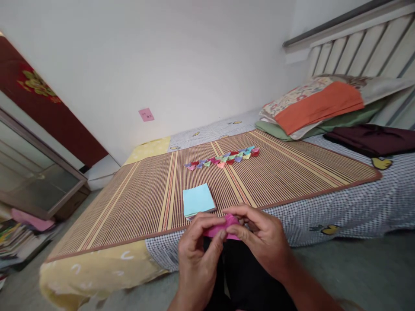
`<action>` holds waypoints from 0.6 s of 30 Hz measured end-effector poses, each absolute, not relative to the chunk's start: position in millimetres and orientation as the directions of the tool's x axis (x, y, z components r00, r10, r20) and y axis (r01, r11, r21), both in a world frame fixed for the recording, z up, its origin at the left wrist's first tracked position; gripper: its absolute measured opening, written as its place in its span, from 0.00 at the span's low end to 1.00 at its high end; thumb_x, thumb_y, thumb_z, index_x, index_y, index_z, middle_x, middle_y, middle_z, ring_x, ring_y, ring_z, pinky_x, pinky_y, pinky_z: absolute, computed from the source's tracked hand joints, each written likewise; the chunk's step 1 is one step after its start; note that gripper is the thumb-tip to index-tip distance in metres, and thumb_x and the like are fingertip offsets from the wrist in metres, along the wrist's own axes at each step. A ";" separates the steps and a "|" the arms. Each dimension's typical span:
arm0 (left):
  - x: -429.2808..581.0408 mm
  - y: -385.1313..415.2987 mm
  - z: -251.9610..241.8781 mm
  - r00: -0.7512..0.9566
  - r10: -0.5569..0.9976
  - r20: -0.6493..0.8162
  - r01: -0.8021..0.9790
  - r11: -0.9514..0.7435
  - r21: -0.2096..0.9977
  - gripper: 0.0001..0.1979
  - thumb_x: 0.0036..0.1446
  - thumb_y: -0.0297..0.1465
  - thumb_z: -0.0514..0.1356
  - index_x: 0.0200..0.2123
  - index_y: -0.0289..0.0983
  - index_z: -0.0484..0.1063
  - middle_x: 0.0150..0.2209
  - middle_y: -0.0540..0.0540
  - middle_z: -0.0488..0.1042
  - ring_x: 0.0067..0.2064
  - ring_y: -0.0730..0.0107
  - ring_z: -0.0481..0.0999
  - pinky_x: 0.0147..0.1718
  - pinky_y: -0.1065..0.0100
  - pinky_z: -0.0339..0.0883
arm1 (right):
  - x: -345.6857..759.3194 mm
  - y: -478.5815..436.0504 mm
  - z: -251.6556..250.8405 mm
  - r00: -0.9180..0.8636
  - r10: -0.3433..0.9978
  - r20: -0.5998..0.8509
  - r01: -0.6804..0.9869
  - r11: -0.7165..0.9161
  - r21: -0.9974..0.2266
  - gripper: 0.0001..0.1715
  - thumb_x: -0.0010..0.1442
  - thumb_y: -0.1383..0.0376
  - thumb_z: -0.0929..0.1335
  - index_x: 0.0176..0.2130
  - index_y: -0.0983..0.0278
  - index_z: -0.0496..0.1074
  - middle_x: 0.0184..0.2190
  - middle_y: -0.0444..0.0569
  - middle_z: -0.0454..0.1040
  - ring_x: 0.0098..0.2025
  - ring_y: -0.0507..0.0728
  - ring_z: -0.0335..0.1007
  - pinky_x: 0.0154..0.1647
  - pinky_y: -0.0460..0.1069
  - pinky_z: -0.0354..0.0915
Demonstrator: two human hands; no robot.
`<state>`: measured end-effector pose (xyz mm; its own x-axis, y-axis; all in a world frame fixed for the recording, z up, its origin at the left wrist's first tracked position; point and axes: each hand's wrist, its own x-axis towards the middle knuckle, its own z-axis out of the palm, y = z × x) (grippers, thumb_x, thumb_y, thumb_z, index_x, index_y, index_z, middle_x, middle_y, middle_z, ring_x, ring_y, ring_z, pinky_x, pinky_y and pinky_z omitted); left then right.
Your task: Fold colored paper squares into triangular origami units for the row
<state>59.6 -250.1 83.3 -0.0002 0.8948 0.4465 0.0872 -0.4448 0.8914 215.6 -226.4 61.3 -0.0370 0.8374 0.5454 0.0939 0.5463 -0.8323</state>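
Observation:
A folded piece of pink paper (231, 221) is held between my two hands, above my lap at the bed's front edge. My left hand (200, 246) pinches its left end between thumb and fingers. On the other end, my right hand (261, 231) grips with thumb and fingertips, covering part of the folds. Just beyond my hands lies a stack of square paper (198, 199), light blue on top. Farther back, small folded paper pieces (223, 159) in many colours lie in rows on the mat.
A striped mat (142, 203) covers most of the bed. Pillows and folded cloths (320, 106) are piled at the far right, with a dark folded cloth (372, 139) nearer. A pink note (146, 114) is stuck on the wall. Books or papers (19, 242) sit at the left.

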 end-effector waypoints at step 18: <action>57.4 -253.1 81.7 -0.005 0.935 0.356 0.008 -0.355 0.935 0.01 0.60 0.29 0.66 0.37 0.40 0.78 0.38 0.46 0.76 0.41 0.65 0.76 0.40 0.68 0.69 | 212.0 -229.7 60.5 -0.044 0.863 0.503 0.071 0.505 -0.860 0.10 0.61 0.63 0.74 0.44 0.59 0.79 0.37 0.46 0.83 0.33 0.55 0.80 0.34 0.47 0.75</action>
<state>57.4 -253.1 81.7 -0.0048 0.9347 0.3555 0.0076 -0.3555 0.9347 212.0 -229.7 60.5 -0.0436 0.8630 0.5033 0.0711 0.5052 -0.8601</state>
